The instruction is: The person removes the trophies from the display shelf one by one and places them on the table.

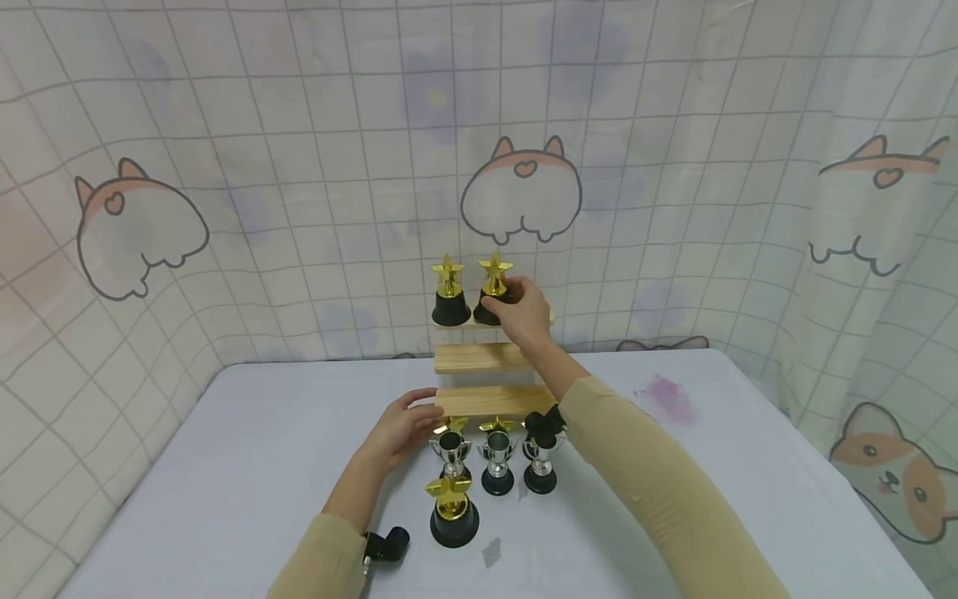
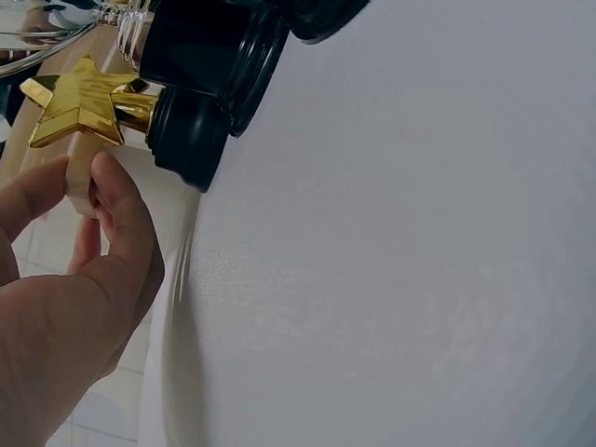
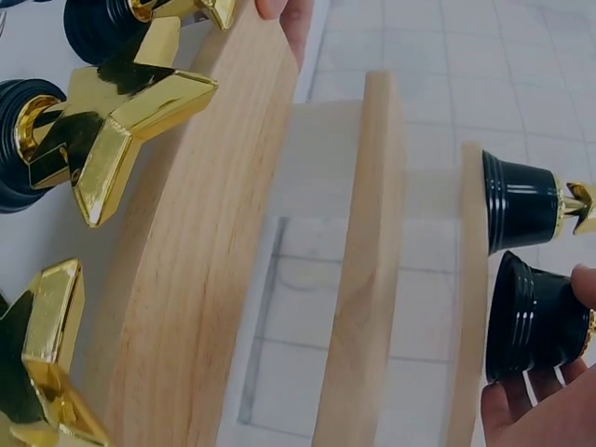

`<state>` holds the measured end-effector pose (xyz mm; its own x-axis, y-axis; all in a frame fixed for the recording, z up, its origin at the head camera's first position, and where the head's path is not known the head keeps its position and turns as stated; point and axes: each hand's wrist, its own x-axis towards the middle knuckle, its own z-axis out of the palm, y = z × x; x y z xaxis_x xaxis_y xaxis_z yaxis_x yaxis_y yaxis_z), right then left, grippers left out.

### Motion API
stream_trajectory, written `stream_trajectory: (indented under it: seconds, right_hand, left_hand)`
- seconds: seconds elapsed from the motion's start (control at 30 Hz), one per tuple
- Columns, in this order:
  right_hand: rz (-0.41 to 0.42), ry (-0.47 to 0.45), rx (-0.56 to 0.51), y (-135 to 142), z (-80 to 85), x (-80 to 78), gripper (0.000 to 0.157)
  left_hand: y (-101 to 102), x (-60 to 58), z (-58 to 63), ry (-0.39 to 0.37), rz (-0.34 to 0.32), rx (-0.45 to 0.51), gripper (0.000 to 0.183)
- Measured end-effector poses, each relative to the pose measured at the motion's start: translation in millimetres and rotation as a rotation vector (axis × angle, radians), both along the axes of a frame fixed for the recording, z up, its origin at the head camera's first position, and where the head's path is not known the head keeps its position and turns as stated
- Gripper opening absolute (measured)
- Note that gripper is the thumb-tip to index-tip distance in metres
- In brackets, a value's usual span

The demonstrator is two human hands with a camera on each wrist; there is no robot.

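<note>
My right hand (image 1: 527, 316) holds a gold star trophy (image 1: 495, 268) by its black base (image 3: 531, 317), at the top board of a wooden tiered stand. Its base is tilted slightly against the top board (image 3: 473, 279) in the right wrist view. Beside it on that board stands another star trophy (image 1: 451, 308). My left hand (image 1: 397, 428) pinches the left end of the lowest board (image 1: 490, 401) between thumb and fingers. In the left wrist view, a star trophy (image 2: 79, 107) stands close to the left fingertips (image 2: 110, 177).
Three silver cup trophies (image 1: 497, 449) stand in a row before the stand, with gold star trophies behind them. A larger-looking star trophy (image 1: 453, 524) is nearer me on the white table (image 1: 247, 466). The middle board (image 1: 479, 358) lies between top and lowest. A patterned curtain (image 1: 337, 166) hangs behind.
</note>
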<state>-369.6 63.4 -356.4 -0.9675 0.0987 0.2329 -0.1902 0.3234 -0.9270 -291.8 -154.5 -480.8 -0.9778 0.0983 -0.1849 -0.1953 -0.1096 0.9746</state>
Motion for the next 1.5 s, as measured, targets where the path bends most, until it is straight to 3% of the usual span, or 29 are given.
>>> stream_trajectory:
  seconds: [0.6,0.93,1.5]
  right_hand:
    - [0.114,0.016,0.002,13,12.2,28.1,0.055]
    - [0.170,0.030,-0.007,20,20.2,55.0,0.053]
    - [0.309,0.045,-0.008,37,10.0,107.4,0.050]
  left_hand:
    - [-1,0.3,0.9,-0.005,-0.008,-0.013,0.053]
    - [-2,-0.3,1.0,-0.009,-0.009,0.002,0.054]
    - [-1,1.1,1.4,-0.010,-0.004,-0.007,0.054]
